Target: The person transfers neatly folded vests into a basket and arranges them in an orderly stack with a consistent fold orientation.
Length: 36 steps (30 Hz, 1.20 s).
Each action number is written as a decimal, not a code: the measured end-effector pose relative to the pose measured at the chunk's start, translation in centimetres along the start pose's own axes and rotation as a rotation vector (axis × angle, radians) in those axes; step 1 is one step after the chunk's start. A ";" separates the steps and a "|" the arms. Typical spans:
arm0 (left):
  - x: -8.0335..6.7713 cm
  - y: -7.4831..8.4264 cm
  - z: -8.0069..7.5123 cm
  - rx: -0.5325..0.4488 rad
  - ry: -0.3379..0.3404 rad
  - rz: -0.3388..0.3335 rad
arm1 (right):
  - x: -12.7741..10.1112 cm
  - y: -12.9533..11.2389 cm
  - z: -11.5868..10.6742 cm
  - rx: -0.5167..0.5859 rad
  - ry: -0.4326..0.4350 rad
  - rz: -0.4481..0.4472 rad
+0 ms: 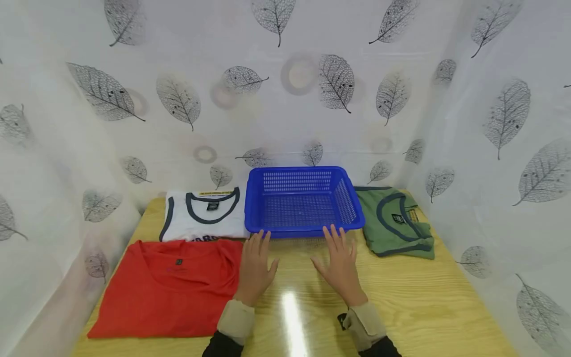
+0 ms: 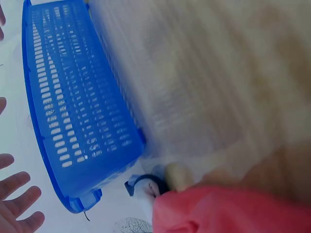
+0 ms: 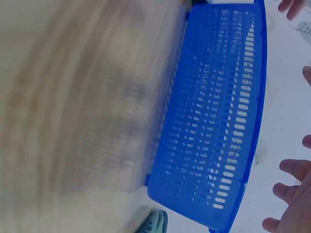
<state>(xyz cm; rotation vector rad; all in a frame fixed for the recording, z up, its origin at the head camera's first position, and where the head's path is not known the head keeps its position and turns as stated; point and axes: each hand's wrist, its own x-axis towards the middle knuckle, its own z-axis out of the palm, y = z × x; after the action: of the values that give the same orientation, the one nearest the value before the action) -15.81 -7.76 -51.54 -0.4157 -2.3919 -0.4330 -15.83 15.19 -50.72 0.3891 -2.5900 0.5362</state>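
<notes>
Both hands are empty, fingers straight and spread: the left hand (image 1: 254, 267) and right hand (image 1: 341, 267) reach side by side towards the basket, well apart from each other. In the head view their fingertips line up with its near rim; the wrist views show a gap between fingers and rim. Behind everything hangs a pale sheet (image 1: 312, 129) printed with grey leaves. Below it lies the wood-grained table (image 1: 424, 297). On its left, nearer the person, the red shirt (image 1: 165, 292) lies folded beside the left hand, neck facing away. The blue basket (image 1: 294, 231) stands upright at the far middle, its inside bare. Just left of it lies the white shirt (image 1: 178, 223), dark-trimmed, its near edge meeting the red shirt; just right lies the folded green shirt (image 1: 379, 238). Beige cuffs (image 1: 236, 320) circle both wrists. Small dark labels (image 1: 212, 206) mark the shirts' necks.
</notes>
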 end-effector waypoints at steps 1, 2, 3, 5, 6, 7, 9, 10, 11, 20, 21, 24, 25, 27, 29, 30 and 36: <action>0.3 -0.2 0.0 -0.001 0.005 0.005 | 0.4 0.3 -0.1 -0.007 0.005 0.004; 0.6 -0.5 0.0 -0.001 0.008 0.008 | 0.8 0.5 -0.2 -0.013 0.011 0.006; 0.8 -0.7 0.0 -0.001 0.006 0.009 | 1.1 0.8 -0.3 -0.013 0.015 0.008; 1.2 -1.0 -0.1 -0.004 -0.003 0.007 | 1.6 1.3 -0.5 -0.020 0.031 -0.002; 1.3 -1.1 -0.1 0.001 -0.010 0.003 | 1.9 1.5 -0.6 -0.016 0.039 -0.009; 1.4 -1.3 -0.1 0.003 -0.016 -0.004 | 2.2 1.7 -0.5 -0.017 0.048 -0.023; 1.4 -1.6 0.0 0.014 -0.034 -0.022 | 2.8 2.2 -0.2 -0.028 0.056 -0.047; 1.4 -1.8 0.1 0.019 -0.046 -0.031 | 3.1 2.5 0.0 -0.036 0.058 -0.061; 1.5 -2.1 0.2 0.031 -0.058 -0.035 | 3.5 2.8 0.3 -0.038 0.053 -0.070; 3.3 -4.4 2.0 0.062 -0.179 -0.018 | 5.5 5.4 2.4 0.000 0.022 -0.065; 3.5 -4.6 2.1 0.057 -0.178 -0.015 | 5.4 5.5 2.5 0.010 0.014 -0.061; 3.7 -4.8 2.2 0.045 -0.139 0.006 | 5.4 5.6 2.8 0.006 -0.002 -0.057; 3.8 -4.9 2.2 0.043 -0.125 0.014 | 5.3 5.6 2.9 0.000 -0.002 -0.058; 3.7 -5.0 2.2 0.037 -0.107 0.025 | 5.2 5.5 2.9 0.002 0.007 -0.058; 3.6 -5.0 2.2 0.030 -0.094 0.033 | 5.0 5.4 2.8 0.001 0.018 -0.062; 3.5 -4.9 2.1 0.029 -0.091 0.035 | 4.8 5.3 2.6 -0.001 0.022 -0.065; 2.8 -4.3 1.8 0.026 -0.074 0.043 | 3.7 5.1 2.1 -0.015 0.035 -0.070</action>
<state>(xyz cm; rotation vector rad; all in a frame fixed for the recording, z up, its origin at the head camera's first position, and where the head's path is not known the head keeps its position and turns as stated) -20.58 -10.37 -51.84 -0.4773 -2.4524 -0.3724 -21.64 18.12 -52.12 0.4592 -2.5351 0.4942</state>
